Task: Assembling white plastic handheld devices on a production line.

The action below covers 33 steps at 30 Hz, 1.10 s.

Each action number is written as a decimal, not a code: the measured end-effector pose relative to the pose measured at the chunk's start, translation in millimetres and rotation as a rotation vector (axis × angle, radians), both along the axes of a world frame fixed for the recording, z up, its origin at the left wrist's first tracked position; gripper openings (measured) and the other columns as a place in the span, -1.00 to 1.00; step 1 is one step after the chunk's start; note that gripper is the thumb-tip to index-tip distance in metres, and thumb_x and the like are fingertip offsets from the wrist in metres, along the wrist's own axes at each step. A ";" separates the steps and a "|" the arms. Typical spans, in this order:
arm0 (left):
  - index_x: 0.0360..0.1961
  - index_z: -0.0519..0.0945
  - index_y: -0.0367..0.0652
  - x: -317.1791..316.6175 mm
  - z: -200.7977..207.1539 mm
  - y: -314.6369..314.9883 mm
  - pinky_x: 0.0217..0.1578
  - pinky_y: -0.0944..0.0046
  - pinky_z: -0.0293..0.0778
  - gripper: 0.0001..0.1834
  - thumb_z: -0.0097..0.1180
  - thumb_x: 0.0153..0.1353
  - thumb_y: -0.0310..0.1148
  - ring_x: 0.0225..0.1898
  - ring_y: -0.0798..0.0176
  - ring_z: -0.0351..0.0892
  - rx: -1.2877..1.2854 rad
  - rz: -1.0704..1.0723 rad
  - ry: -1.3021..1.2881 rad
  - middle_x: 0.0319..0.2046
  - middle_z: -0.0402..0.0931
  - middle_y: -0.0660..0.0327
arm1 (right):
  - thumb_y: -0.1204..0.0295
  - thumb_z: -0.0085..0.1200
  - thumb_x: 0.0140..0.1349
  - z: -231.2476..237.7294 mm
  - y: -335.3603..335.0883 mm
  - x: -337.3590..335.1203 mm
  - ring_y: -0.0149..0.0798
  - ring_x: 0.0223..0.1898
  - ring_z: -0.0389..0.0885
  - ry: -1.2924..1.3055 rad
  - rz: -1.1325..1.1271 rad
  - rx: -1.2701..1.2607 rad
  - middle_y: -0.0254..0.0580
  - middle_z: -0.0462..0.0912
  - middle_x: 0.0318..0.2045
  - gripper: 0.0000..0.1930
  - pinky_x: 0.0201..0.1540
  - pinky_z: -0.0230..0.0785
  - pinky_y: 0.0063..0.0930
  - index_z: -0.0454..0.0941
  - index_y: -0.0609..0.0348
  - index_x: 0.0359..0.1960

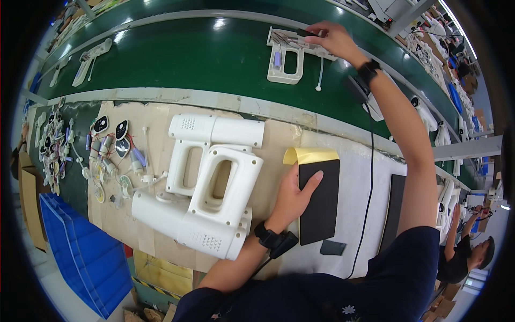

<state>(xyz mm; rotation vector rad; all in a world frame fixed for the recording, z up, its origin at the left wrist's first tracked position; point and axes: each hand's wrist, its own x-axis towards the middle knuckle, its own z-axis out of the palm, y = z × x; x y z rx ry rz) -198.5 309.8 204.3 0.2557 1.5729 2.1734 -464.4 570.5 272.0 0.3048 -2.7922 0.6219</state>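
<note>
My left hand [292, 198] grips a black foam sheet [320, 206] at its left edge, thumb on top. Yellow backing paper [311, 155] curls up at the sheet's far end. My right arm reaches over the green conveyor belt, and my right hand [330, 40] pinches a small black piece [307, 33]. Just beneath it lies an opened white gun-shaped housing half [284, 75] with wires and a lilac cylindrical part inside. A thin pale tube trails from the housing onto the belt.
White gun-shaped housings [209, 236] lie stacked on the cardboard-covered bench, left of the foam sheet. Motors, wires and black-faced panels [122, 129] lie farther left, near a blue bin [86, 252]. A black cable [371, 188] crosses the bench. Another person [466, 252] works at the right.
</note>
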 end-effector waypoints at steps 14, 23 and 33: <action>0.06 0.46 -0.32 -0.2 -0.7 0.4 0.01 0.34 0.39 -0.62 0.17 0.29 -0.34 -0.04 0.36 0.48 0.102 -0.004 -0.163 -0.06 0.55 0.17 | 0.19 0.37 -0.06 -20.1 13.7 -36.6 -0.02 -0.25 0.62 -0.064 0.013 0.280 -0.06 0.67 -0.30 -0.61 -0.13 0.42 -0.24 0.71 0.10 -0.20; 0.07 0.43 -0.32 0.4 -3.3 2.8 -0.05 0.37 0.44 -0.66 0.10 0.32 -0.42 -0.09 0.40 0.52 0.086 0.008 -0.087 -0.10 0.56 0.18 | 0.45 0.38 -0.02 -20.8 -25.9 0.6 -0.34 -0.21 0.56 -0.259 0.418 -0.187 -0.28 0.62 -0.21 -0.71 -0.07 0.43 -0.52 0.68 0.16 -0.21; 0.05 0.44 -0.32 0.4 -3.9 3.2 -0.06 0.37 0.44 -0.65 0.13 0.30 -0.38 -0.11 0.39 0.53 0.074 0.021 -0.052 -0.12 0.58 0.17 | 0.46 0.40 -0.09 -31.7 -21.6 3.1 -0.32 -0.16 0.54 -0.396 0.429 -0.113 -0.34 0.60 -0.16 -0.71 -0.03 0.36 -0.47 0.73 0.11 -0.25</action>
